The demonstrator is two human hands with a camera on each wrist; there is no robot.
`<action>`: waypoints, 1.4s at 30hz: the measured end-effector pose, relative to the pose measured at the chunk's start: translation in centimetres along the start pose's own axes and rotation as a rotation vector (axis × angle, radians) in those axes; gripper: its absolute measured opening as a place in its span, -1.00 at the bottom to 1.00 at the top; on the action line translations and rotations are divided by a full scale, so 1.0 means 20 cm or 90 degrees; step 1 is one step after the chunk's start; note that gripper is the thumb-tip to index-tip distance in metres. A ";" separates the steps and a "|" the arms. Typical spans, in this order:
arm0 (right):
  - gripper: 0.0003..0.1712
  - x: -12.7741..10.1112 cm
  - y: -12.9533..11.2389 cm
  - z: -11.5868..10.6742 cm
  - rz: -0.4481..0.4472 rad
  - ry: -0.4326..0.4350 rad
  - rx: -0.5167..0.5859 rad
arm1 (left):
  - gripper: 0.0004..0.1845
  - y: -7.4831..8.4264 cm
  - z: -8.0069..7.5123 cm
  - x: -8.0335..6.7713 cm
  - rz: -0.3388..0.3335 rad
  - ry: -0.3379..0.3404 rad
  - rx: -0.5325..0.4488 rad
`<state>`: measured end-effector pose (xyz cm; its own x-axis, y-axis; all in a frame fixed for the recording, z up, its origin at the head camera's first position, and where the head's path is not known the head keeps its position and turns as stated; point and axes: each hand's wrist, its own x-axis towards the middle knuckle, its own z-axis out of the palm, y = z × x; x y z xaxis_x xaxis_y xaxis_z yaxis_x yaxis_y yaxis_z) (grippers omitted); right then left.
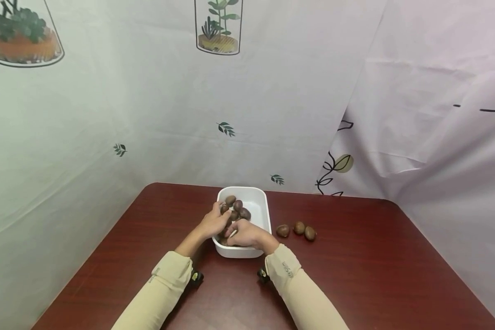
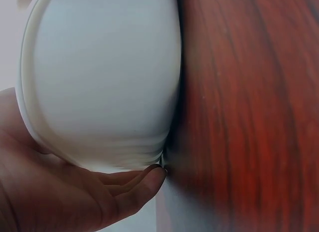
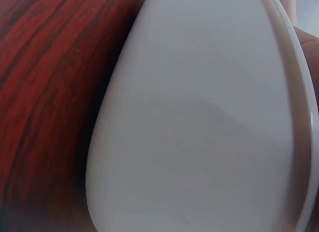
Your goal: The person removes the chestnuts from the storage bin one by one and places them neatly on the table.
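Observation:
A white rectangular container [image 1: 264, 201] stands on a dark red wooden table [image 1: 354, 275] and holds several brown nuts [image 1: 239, 208]. My left hand [image 1: 214, 222] reaches over the container's left rim, its fingers down among the nuts. My right hand [image 1: 243, 233] lies over the near part of the container and hides what is under it. In the left wrist view the container's outer wall [image 2: 99, 82] fills the frame, with my palm [image 2: 50, 192] and one finger [image 2: 144, 179] against its lower edge. The right wrist view shows only the container wall [image 3: 199, 117] and the table [image 3: 45, 82].
Three more brown nuts [image 1: 299, 228] lie in a row on the table just right of the container. Printed curtains hang close behind and on both sides of the table. Small black wrist cameras [image 1: 196, 277] sit under both beige sleeves.

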<state>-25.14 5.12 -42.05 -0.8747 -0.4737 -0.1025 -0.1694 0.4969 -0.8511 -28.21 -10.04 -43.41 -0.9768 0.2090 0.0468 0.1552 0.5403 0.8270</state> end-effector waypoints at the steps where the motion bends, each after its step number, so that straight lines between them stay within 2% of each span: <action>1: -0.84 -0.01 0.00 -0.01 -0.002 0.002 -0.005 | -0.34 0.00 0.00 0.00 0.002 0.000 0.001; 6: -0.81 -0.04 -0.01 -0.06 -0.004 0.009 0.000 | -0.35 0.00 0.01 0.00 0.001 0.007 0.009; 11: -0.71 -0.08 0.00 -0.13 0.023 0.013 0.077 | -0.33 0.00 0.01 0.01 -0.015 0.007 0.016; 15: -0.73 -0.13 0.01 -0.20 0.024 0.015 0.115 | -0.33 0.00 0.01 0.01 -0.018 0.008 0.020; 23: -0.69 -0.26 0.07 -0.38 -0.003 0.056 0.120 | -0.35 -0.01 -0.01 0.01 -0.018 -0.019 -0.035; 28: -0.60 -0.35 0.12 -0.48 -0.010 0.096 0.145 | -0.35 -0.01 -0.02 0.02 -0.010 -0.024 -0.039; 31: -0.54 -0.41 0.16 -0.54 -0.008 0.124 0.134 | -0.35 -0.01 -0.02 0.02 -0.015 -0.026 -0.046; 37: -0.49 -0.50 0.27 -0.66 0.018 0.180 0.069 | -0.35 -0.01 -0.01 0.01 -0.013 -0.021 -0.040; 42: -0.49 -0.57 0.37 -0.74 0.038 0.204 0.073 | -0.35 -0.01 0.00 0.01 -0.011 -0.024 -0.048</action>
<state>-23.13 24.93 -39.53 -0.9827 -0.1851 -0.0023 -0.0777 0.4236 -0.9025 -28.39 -10.13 -43.56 -0.9729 0.2310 0.0116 0.1248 0.4821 0.8672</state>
